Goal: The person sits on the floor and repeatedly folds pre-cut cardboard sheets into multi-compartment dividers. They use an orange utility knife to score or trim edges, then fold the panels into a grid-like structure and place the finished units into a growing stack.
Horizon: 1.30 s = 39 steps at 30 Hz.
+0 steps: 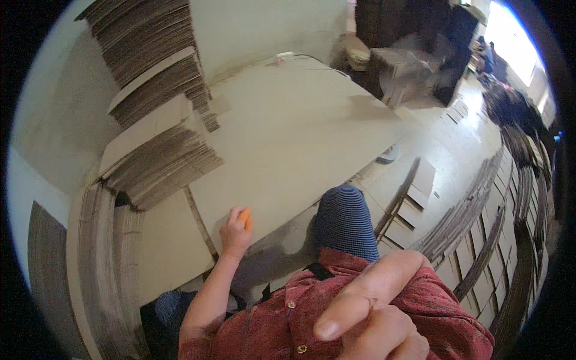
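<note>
The bench (288, 144) spreads wide beside stacked sheets (171, 165). Near its front edge, the left hand (234, 233) clasps an orange object (246, 218) at its fingers' right; the right hand's (375, 330) grip is unclear.

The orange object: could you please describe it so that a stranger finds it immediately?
Start from the broad pale tabletop. Near its front edge, the left hand grips a small orange object. Bright orange sets it apart from the tabletop and the grey-brown stack.
</note>
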Each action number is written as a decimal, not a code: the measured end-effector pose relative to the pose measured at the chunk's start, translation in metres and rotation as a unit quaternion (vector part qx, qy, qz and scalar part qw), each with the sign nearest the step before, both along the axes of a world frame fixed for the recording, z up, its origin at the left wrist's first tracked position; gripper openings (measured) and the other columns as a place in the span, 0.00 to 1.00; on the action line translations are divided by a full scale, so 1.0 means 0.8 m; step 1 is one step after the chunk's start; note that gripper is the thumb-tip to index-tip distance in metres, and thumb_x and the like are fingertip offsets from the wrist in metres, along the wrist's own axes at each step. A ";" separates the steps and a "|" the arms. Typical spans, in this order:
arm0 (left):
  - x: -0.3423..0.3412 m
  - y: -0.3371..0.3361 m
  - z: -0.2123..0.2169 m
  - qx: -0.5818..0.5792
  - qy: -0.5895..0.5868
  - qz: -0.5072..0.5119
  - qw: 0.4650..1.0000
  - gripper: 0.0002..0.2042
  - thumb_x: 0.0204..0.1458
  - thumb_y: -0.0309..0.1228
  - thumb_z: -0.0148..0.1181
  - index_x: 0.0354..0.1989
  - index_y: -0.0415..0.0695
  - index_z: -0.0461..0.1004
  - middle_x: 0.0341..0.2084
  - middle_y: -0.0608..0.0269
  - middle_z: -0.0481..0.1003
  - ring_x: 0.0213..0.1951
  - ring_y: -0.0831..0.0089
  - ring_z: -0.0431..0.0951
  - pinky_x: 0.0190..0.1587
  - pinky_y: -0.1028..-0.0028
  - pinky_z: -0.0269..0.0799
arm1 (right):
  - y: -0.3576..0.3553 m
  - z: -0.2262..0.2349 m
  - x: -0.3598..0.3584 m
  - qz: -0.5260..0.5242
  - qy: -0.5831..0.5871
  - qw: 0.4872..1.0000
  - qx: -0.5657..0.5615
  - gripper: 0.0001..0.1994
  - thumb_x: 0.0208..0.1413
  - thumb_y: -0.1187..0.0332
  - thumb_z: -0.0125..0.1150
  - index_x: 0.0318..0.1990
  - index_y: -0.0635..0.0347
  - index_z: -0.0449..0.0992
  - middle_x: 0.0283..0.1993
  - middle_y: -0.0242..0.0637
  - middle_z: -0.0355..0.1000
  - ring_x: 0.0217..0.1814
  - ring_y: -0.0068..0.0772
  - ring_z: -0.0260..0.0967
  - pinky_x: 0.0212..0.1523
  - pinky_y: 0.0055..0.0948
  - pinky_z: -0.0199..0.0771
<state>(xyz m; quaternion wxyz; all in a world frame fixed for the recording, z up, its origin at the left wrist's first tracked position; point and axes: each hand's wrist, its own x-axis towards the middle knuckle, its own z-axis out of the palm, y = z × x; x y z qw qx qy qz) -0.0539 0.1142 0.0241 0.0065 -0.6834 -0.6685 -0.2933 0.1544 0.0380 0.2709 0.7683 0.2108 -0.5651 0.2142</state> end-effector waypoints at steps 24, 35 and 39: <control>-0.203 0.174 0.222 0.132 0.239 0.138 0.952 0.22 0.52 0.33 0.56 0.55 0.39 0.65 0.53 0.48 0.65 0.53 0.55 0.65 0.54 0.62 0.62 | 0.114 -0.171 0.020 -0.027 -0.603 0.762 -0.236 0.28 0.49 0.61 0.63 0.55 0.66 0.63 0.40 0.50 0.70 0.39 0.50 0.71 0.36 0.36 0.71; -0.210 0.155 0.248 0.132 -0.026 -0.009 0.991 0.12 0.52 0.26 0.50 0.43 0.42 0.75 0.30 0.49 0.77 0.31 0.59 0.77 0.36 0.69 0.71 | 0.135 -0.245 0.028 -0.015 -0.596 0.680 -0.427 0.17 0.53 0.66 0.59 0.49 0.65 0.71 0.40 0.46 0.75 0.38 0.32 0.74 0.39 0.28 0.72; -0.084 0.055 0.185 0.068 0.075 -0.224 0.969 0.16 0.55 0.26 0.45 0.52 0.41 0.67 0.47 0.54 0.71 0.51 0.61 0.70 0.54 0.66 0.66 | 0.136 -0.243 0.032 0.293 -0.397 0.640 -0.589 0.25 0.56 0.61 0.55 0.57 0.66 0.62 0.49 0.47 0.69 0.47 0.38 0.70 0.46 0.34 0.71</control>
